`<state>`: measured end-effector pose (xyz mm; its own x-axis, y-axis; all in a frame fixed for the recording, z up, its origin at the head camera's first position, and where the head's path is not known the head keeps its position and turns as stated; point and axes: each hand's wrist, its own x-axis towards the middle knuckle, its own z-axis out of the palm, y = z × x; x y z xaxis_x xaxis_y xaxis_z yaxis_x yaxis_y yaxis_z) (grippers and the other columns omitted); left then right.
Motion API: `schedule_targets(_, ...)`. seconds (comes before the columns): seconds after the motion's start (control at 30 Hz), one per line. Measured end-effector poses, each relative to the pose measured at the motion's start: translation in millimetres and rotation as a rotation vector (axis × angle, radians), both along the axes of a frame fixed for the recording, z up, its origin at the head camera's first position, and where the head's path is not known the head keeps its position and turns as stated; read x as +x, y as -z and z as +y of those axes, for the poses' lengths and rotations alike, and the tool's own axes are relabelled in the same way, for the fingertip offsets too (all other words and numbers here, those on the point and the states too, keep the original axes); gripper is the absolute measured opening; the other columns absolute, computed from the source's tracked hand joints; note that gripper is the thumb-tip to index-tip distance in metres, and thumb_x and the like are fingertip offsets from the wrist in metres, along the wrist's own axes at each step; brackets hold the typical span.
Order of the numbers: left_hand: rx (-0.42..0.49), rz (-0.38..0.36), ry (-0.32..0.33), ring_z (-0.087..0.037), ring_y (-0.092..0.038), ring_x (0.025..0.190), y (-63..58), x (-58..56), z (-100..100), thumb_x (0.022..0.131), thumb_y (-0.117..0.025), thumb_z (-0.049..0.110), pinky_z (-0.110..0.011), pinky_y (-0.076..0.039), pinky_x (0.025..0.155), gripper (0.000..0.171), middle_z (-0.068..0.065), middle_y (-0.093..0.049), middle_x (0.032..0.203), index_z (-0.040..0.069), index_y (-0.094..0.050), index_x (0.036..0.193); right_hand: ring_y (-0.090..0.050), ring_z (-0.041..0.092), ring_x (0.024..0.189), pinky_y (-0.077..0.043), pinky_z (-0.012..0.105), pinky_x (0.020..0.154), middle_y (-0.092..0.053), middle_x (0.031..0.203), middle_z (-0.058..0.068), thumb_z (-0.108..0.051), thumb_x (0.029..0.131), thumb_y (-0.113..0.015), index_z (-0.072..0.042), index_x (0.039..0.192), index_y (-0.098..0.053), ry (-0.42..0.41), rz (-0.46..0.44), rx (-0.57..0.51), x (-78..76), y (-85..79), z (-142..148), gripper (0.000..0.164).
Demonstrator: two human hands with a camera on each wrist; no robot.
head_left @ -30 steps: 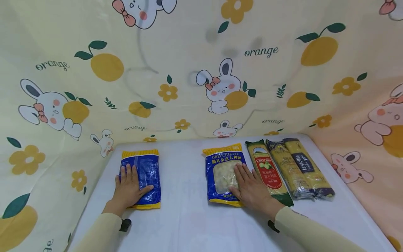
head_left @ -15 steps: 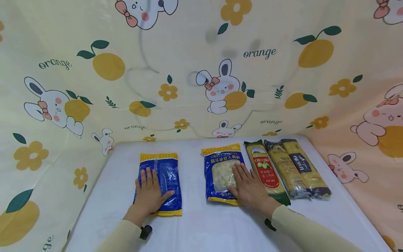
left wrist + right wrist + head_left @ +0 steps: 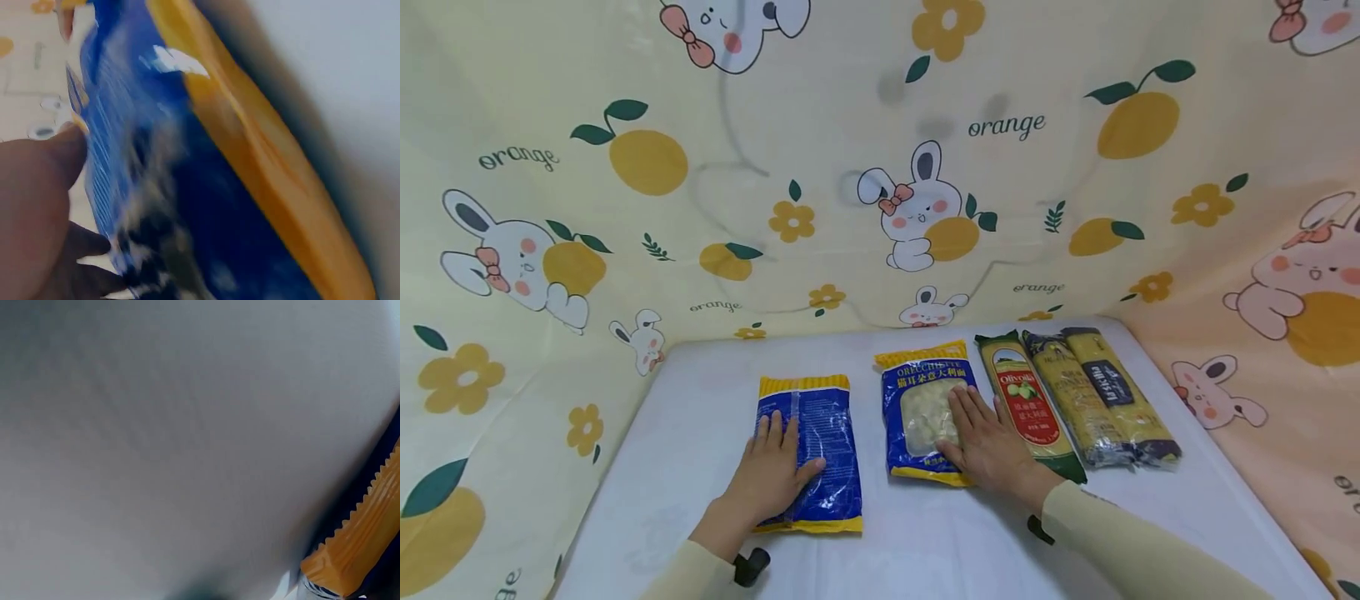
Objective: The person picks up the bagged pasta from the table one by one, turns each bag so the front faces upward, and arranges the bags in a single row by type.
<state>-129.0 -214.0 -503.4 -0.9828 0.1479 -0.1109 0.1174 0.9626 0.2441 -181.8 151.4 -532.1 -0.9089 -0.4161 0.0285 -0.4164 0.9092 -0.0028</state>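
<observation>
In the head view my left hand (image 3: 769, 475) lies with extended fingers on a blue and yellow pasta bag (image 3: 826, 467), its printed back facing up. The left wrist view shows this bag's yellow end seam (image 3: 256, 144) close up, with the thumb at its side. My right hand (image 3: 988, 442) rests, fingers straight, across the lower right of an orecchiette bag (image 3: 928, 417) whose clear window shows pale pasta. Just a corner of yellow crimped packaging (image 3: 356, 544) enters the right wrist view.
To the right lie a green and red Olivoilà pasta packet (image 3: 1030, 400) and two long golden pasta packets (image 3: 1078, 408), (image 3: 1120, 392) side by side. All rest on a white table (image 3: 700, 417). A printed cloth (image 3: 827, 150) hangs behind and along both sides.
My left hand has slid its bag rightward and nearer to me, close to the orecchiette bag. The right hand stays in place on its bag. The head view shifts slightly.
</observation>
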Motion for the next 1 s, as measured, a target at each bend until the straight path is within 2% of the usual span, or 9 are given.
schedule_targets(0.1, -0.005, 0.034, 0.041, -0.051, -0.013, 0.159, -4.2, -3.2, -17.2, 0.106, -0.056, 0.054, -0.073, -0.021, 0.122, 0.087, -0.032, -0.017, 0.171, -0.004, -0.027, 0.164, -0.019, 0.039, 0.162, -0.015, 0.068, 0.127, -0.019, 0.176, 0.016, -0.065, 0.106, -0.043, -0.003, 0.168, -0.021, -0.008, 0.016, 0.015, -1.8, -0.8, -2.3, 0.089)
schedule_targets(0.23, -0.016, 0.014, 0.108, -0.047, 0.000, 0.162, 4.5, -6.5, -33.6, 0.105, -0.052, 0.063, -0.069, -0.012, 0.126, 0.098, -0.027, -0.002, 0.174, -0.003, -0.013, 0.167, -0.021, 0.039, 0.162, -0.015, 0.068, 0.127, -0.021, 0.175, 0.016, -0.064, 0.106, -0.044, -0.003, 0.167, -0.023, -0.019, 0.032, 0.021, -5.3, -0.7, -4.6, 0.089)
schedule_targets(0.33, -0.023, 0.017, 0.142, -0.047, 0.005, 0.162, 14.3, -5.4, -32.3, 0.104, -0.049, 0.067, -0.066, -0.009, 0.128, 0.103, -0.026, 0.004, 0.175, -0.003, -0.006, 0.167, -0.021, 0.039, 0.162, -0.014, 0.068, 0.127, -0.021, 0.175, 0.017, -0.062, 0.107, -0.045, -0.002, 0.167, -0.023, -0.011, 0.028, 0.012, -9.5, -0.7, -4.6, 0.088)
schedule_targets(0.43, -0.026, 0.022, 0.166, -0.047, 0.007, 0.162, 17.7, -0.7, -23.3, 0.103, -0.047, 0.070, -0.067, -0.008, 0.128, 0.107, -0.028, 0.007, 0.174, -0.004, -0.004, 0.167, -0.019, 0.040, 0.162, -0.013, 0.069, 0.127, -0.021, 0.175, 0.017, -0.061, 0.107, -0.046, -0.002, 0.167, -0.023, 0.008, 0.012, 0.005, -13.1, -1.7, -3.3, 0.087)
schedule_targets(0.57, -0.018, 0.013, 0.163, -0.047, 0.009, 0.162, 18.5, 5.1, -14.0, 0.102, -0.045, 0.073, -0.067, -0.008, 0.127, 0.109, -0.028, 0.009, 0.174, -0.005, -0.004, 0.167, -0.018, 0.041, 0.162, -0.012, 0.069, 0.127, -0.019, 0.175, 0.018, -0.061, 0.107, -0.045, -0.002, 0.167, -0.021, 0.021, -0.007, 0.006, -15.2, -1.9, -1.4, 0.087)
schedule_targets(0.77, -0.085, 0.007, 0.129, -0.044, 0.006, 0.163, 15.8, 8.1, -10.1, 0.102, -0.047, 0.072, -0.063, -0.010, 0.129, 0.107, -0.026, 0.006, 0.175, -0.002, -0.006, 0.167, -0.021, 0.041, 0.161, -0.014, 0.069, 0.127, -0.021, 0.175, 0.018, -0.060, 0.107, -0.047, -0.001, 0.167, -0.023, 0.019, 0.002, -0.007, -13.7, -3.5, -3.2, 0.087)
schedule_targets(1.0, -0.113, -0.010, 0.126, -0.044, 0.007, 0.163, 15.7, 7.9, -8.7, 0.101, -0.044, 0.075, -0.063, -0.010, 0.129, 0.108, -0.025, 0.008, 0.175, -0.001, -0.005, 0.168, -0.032, 0.044, 0.157, -0.022, 0.066, 0.126, -0.037, 0.167, 0.022, -0.050, 0.107, -0.055, 0.001, 0.160, -0.040, 0.059, 0.024, -0.043, 0.6, -12.8, -12.0, 0.075)
